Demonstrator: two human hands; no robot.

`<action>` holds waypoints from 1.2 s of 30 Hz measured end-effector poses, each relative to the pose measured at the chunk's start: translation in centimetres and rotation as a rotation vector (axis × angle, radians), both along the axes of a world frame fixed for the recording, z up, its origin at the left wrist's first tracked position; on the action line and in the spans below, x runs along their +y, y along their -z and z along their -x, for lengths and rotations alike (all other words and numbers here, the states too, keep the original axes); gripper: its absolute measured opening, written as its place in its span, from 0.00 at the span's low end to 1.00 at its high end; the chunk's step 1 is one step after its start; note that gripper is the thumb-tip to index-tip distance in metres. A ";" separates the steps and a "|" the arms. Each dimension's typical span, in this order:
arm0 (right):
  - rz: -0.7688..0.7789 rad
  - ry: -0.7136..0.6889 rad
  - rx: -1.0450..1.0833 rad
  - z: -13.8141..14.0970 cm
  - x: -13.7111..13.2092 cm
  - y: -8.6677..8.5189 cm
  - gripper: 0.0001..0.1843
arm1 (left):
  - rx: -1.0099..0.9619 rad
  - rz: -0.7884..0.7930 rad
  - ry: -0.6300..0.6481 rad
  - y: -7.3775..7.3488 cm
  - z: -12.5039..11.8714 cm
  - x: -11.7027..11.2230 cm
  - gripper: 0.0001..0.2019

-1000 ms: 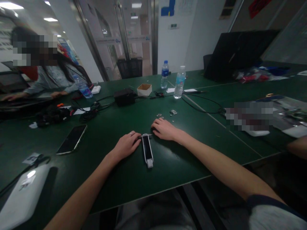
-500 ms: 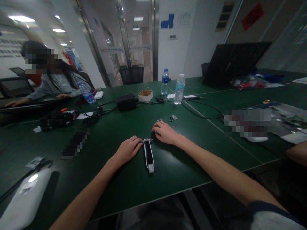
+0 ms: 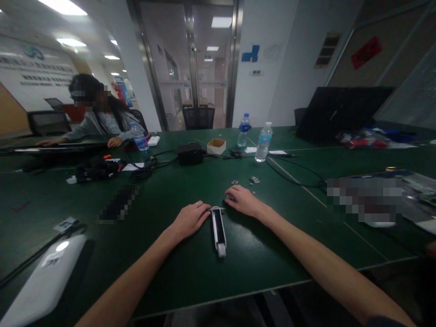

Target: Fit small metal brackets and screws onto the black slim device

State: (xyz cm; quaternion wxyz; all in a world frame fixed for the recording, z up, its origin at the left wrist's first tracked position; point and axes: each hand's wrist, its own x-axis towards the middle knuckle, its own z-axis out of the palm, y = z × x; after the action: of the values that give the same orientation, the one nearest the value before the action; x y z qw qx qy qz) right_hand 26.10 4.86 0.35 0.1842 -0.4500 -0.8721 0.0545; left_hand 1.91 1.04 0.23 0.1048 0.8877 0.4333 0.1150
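A narrow black and white device (image 3: 218,229) lies lengthwise on the green table (image 3: 190,268), between my two hands. My left hand (image 3: 192,218), a ring on one finger, rests knuckles up with curled fingers touching the device's far left end. My right hand (image 3: 244,201) lies palm down just right of that end, its fingertips over small metal parts (image 3: 235,182). A small metal piece (image 3: 254,180) sits a little beyond. What either hand pinches, if anything, is hidden.
Two water bottles (image 3: 263,142), a small cardboard box (image 3: 216,146), a black adapter (image 3: 190,154) and cables lie farther back. A person (image 3: 98,116) sits at the far left. A white device (image 3: 44,284) lies at the near left, and a black laptop (image 3: 340,111) stands at the back right.
The camera has tilted upward, so the hands and device sit lower in view. Both hands stay by the device's far end; the right hand has barely shifted.
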 end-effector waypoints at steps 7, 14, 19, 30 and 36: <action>-0.104 -0.097 0.220 0.7 -0.9 -0.6 0.10 | -0.028 0.020 -0.031 -0.4 0.0 -0.2 0.15; -0.187 -0.208 0.340 1.4 -1.5 -0.5 0.10 | -0.112 -0.071 -0.087 -0.8 -0.3 -0.6 0.17; -0.225 -0.274 0.359 2.1 -2.1 -0.4 0.11 | -0.153 -0.139 -0.066 -0.6 -0.3 -0.7 0.15; -0.340 -0.378 0.499 3.6 -3.5 -0.5 0.10 | -0.396 -0.059 0.089 -1.2 -0.5 -1.5 0.13; -0.325 -0.372 0.505 3.8 -3.8 -0.5 0.13 | -0.658 0.143 -0.069 -1.7 -1.5 -1.9 0.14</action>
State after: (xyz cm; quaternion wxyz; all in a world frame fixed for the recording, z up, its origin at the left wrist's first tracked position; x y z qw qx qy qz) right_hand 22.34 1.07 0.84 0.4504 -0.2207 -0.8632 0.0570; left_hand 3.43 -0.83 1.95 0.2969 0.7783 0.4131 0.3681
